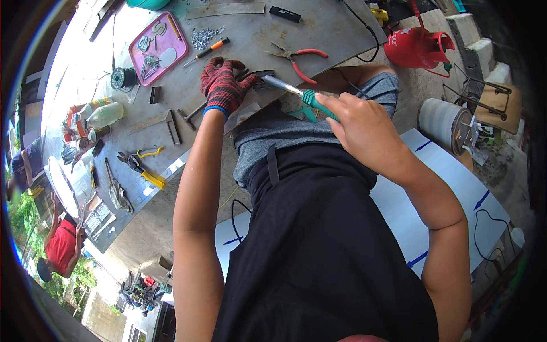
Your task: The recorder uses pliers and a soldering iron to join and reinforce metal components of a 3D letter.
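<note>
My left hand (223,85), in a red and black striped knit glove, is closed on a small dark metal piece (266,81) at the near edge of the metal table. Bare and closed, my right hand (359,122) grips the green handle of a file (285,86). The file's grey blade slants left, its tip against or just over the metal piece; which of these I cannot tell. A hammer (192,115) lies beside my gloved wrist. Just beyond that hand is an orange and black screwdriver (208,50).
Red-handled pliers (296,60) lie right of the file's tip. A pink tray (158,48), rivets (207,37), a wire spool (122,78), yellow-handled snips (139,168) and bottles (103,115) occupy the table (239,28). A red gas cylinder (413,48) stands right; a person in red (61,248) is far left.
</note>
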`<state>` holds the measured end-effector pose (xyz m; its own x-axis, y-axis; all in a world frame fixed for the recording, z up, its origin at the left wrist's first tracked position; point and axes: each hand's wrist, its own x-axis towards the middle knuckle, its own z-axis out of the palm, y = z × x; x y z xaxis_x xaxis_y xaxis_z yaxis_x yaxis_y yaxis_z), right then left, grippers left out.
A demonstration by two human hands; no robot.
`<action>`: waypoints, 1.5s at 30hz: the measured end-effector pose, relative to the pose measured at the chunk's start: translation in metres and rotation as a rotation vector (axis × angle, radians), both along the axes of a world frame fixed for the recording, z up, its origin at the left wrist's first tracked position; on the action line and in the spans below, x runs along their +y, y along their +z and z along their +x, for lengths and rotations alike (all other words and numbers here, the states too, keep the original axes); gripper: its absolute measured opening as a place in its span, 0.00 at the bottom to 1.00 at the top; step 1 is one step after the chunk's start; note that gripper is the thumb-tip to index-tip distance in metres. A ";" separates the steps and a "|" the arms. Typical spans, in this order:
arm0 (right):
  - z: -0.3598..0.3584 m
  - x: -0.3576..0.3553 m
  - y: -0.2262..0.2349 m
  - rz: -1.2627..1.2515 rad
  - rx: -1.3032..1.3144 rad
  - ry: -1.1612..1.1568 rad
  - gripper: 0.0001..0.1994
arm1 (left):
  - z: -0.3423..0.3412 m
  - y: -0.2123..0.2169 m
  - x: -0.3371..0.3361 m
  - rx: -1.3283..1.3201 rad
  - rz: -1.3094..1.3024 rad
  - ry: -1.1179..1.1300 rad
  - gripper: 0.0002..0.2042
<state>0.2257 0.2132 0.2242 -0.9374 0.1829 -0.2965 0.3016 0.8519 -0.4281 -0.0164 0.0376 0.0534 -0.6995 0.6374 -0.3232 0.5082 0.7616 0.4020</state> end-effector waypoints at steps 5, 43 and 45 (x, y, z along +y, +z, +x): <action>0.001 -0.004 0.002 0.024 -0.039 0.010 0.26 | -0.003 -0.010 -0.003 0.040 0.006 -0.020 0.31; 0.009 0.005 -0.009 -0.053 0.034 -0.002 0.24 | -0.003 -0.005 0.000 0.018 -0.020 -0.026 0.31; 0.009 0.004 -0.009 -0.060 0.026 -0.005 0.24 | -0.004 -0.005 0.000 0.017 -0.025 -0.049 0.31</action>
